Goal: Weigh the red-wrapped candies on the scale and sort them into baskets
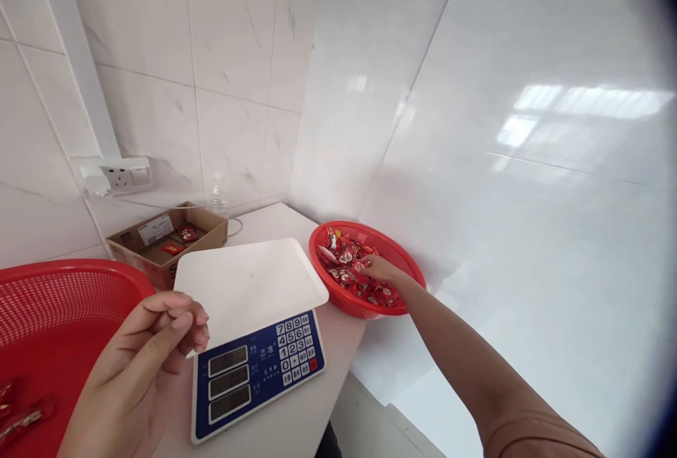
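My right hand (379, 269) reaches into a red plastic basket (417, 276) at the right of the table. Its fingers close on a small red packet (360, 267) among the many red wrapped packets (343, 276) heaped there. In the foreground on the left, my left hand (151, 352) is raised with fingers curled against the thumb, and nothing shows in it. Beside that hand stands a digital scale (264, 366) with a blue keypad panel and dark displays. Its white weighing pan (248, 281) carries nothing.
A larger red basket (79, 271) fills the lower left, with a few red packets (26, 419) in it. Behind the scale, an open cardboard box (214, 229) holds several red packets. A clear bottle (218, 195) and a wall socket (127, 176) are near the tiled wall.
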Demonstrator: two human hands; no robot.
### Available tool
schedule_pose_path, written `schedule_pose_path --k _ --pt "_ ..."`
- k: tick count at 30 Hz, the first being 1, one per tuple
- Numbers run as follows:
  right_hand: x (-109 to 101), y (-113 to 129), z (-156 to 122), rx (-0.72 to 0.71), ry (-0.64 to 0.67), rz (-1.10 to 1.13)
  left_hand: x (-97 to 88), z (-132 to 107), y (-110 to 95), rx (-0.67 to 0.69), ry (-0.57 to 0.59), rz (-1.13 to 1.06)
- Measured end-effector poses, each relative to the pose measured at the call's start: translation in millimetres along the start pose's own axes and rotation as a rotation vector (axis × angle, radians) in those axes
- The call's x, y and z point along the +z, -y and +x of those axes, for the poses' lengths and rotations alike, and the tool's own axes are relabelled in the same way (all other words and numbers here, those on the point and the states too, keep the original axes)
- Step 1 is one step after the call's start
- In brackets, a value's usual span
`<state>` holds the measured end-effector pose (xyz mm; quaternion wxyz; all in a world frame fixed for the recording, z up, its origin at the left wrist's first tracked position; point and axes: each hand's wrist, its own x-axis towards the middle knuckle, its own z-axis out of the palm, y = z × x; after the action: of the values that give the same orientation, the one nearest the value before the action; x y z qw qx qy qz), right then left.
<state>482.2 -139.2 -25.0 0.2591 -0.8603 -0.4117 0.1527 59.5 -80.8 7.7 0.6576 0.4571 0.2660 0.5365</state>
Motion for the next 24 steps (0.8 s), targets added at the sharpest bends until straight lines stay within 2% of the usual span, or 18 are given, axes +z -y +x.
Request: schedule_pose_path --k 3,6,8,12,15,17,19,23,24 --pt "7 4 -3 -0.011 0.084 -0.063 -1.2 -1 1 -0.014 0.033 -0.003" --pt "10 10 -5 -0.027 0.101 -0.106 0.3 -4 1 -0.016 0.076 -0.019" --pt "5 16 -5 -0.028 0.047 -0.132 2.7 -5 -1 -0.015 0.082 -0.006" --pt "-15 33 -6 -0.034 -0.142 -0.176 8.2 -5 -5 -0.028 0.054 0.043" --pt "-25 55 -13 -0.105 -0.241 -0.161 9.8 -4 -7 -0.043 0.062 0.060" --pt "-22 74 -19 -0.174 -0.260 -0.125 9.4 -4 -8 -0.036 0.075 0.064" --pt "-11 94 -24 -0.241 -0.222 -0.024 8.3 -5 -10 -0.011 0.090 0.070" --pt "26 133 -27 -0.292 0.021 0.469 5.6 -7 -13 0.042 0.098 0.097" --pt "36 141 -28 -0.287 0.065 0.535 4.9 -7 -14 0.053 0.095 0.099"
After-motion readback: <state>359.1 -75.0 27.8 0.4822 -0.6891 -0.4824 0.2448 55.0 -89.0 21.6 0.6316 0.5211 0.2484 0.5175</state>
